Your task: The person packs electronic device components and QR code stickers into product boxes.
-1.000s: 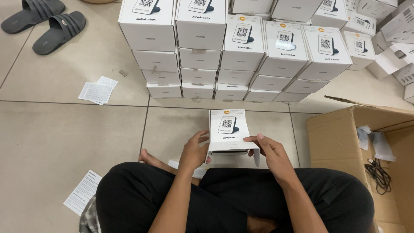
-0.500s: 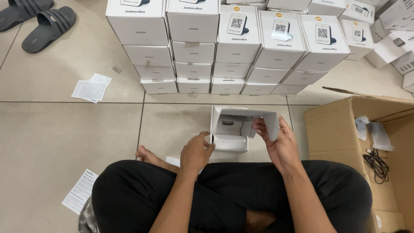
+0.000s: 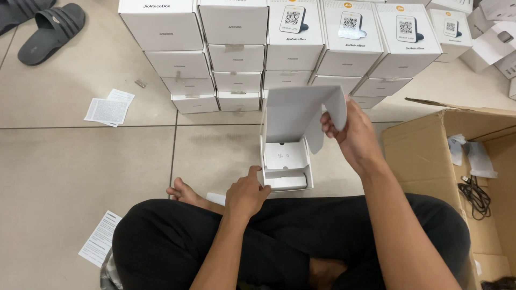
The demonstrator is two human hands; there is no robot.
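Here the left hand [image 3: 246, 192] steadies the box [image 3: 285, 169] at centre frame while the right hand [image 3: 352, 134] pinches its lid [image 3: 301, 113] up, baring the insert

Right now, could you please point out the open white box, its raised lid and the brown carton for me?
open white box [image 3: 286, 171]: head view, on the white insert inside.
raised lid [image 3: 295, 113]: head view, on the lid's inner face.
brown carton [image 3: 416, 145]: head view, on its near flap.

Beige tiled floor [image 3: 64, 161] carries stacked white boxes [image 3: 236, 59], paper leaflets [image 3: 109, 107], grey sandals [image 3: 51, 32], an open carton [image 3: 424, 139]
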